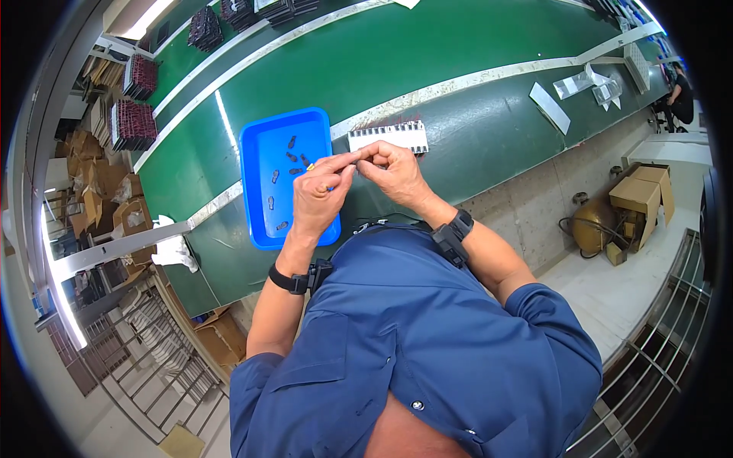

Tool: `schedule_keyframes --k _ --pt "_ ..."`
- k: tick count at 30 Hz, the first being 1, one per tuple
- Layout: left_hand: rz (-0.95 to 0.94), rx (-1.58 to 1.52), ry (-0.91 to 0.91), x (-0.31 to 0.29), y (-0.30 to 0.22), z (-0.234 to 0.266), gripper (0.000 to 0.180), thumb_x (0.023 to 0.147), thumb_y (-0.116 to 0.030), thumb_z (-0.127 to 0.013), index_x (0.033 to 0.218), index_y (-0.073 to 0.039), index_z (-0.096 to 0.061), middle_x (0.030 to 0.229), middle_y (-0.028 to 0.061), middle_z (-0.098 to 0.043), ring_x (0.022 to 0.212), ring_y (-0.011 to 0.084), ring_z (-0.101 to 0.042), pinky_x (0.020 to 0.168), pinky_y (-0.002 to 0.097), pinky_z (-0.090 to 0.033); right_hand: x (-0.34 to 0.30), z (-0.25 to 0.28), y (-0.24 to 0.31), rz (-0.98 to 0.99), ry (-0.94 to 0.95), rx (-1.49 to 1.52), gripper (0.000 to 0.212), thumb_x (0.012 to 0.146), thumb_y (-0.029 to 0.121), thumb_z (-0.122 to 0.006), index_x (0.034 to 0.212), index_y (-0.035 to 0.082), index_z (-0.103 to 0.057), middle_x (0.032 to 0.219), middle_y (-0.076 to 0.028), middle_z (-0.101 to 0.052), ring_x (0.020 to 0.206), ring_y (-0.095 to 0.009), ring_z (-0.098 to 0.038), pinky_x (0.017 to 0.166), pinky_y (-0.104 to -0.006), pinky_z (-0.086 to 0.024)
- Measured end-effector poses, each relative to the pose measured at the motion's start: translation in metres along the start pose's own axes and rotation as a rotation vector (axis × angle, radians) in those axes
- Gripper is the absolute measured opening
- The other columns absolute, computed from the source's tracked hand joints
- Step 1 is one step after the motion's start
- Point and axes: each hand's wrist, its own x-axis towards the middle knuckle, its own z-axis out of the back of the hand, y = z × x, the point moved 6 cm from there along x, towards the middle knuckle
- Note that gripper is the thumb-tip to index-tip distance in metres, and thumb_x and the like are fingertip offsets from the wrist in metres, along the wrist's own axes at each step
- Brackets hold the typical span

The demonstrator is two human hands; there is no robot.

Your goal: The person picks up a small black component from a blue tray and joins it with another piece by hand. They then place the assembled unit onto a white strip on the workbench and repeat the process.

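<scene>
Two hands meet at the fingertips beside a blue tray

Above the near edge of the table [473, 158], the left hand [322, 192] and right hand [393, 172] come together, thumbs and fingers bent in a pinch; what lies between them is mostly hidden, so I cannot tell what either grasps. The blue tray [249, 200] reaches under the left hand, close to that edge, small dark pieces [271, 203] scattered inside. These look light and stiff, perhaps slippery; a fingertip pinch on the long sides should suit. Just beyond the right hand lies a white slotted strip [389, 138], probably rigid. Dark stacks [205, 30] stand toward the far left corner.
</scene>
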Motion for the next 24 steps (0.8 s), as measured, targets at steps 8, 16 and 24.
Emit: schedule_keyframes --k 8,16,24 --pt "0.14 -0.008 0.007 -0.006 0.008 -0.001 0.033 0.086 0.0 -0.07 0.058 0.005 -0.053 0.101 0.0089 -0.075 0.082 0.0165 -0.069 0.069 0.0259 -0.05 -0.003 -0.001 0.003 -0.039 0.036 -0.043 0.016 0.088 0.012 -0.068 0.097 -0.001 -0.066 0.077 -0.003 -0.071 0.072 -0.003 -0.058 0.067 -0.0238 -0.049" --pt "0.118 0.036 -0.06 -0.007 0.008 -0.002 0.032 0.085 0.0 -0.069 0.058 0.004 -0.054 0.1 0.0089 -0.075 0.077 0.0167 -0.068 0.065 0.0266 -0.051 -0.005 -0.004 0.002 -0.005 0.036 -0.066 0.013 0.087 0.009 -0.07 0.095 -0.001 -0.067 0.081 -0.001 -0.071 0.075 -0.003 -0.061 0.067 -0.0218 -0.049" --pt "0.144 0.042 -0.092 -0.002 0.005 -0.001 0.029 0.084 0.002 -0.068 0.058 0.004 -0.056 0.097 0.0086 -0.075 0.076 0.0168 -0.068 0.063 0.0263 -0.05 -0.002 -0.004 0.017 0.072 0.017 -0.2 0.015 0.087 0.011 -0.07 0.093 -0.002 -0.067 0.086 -0.006 -0.072 0.081 -0.011 -0.069 0.072 -0.0256 -0.054"
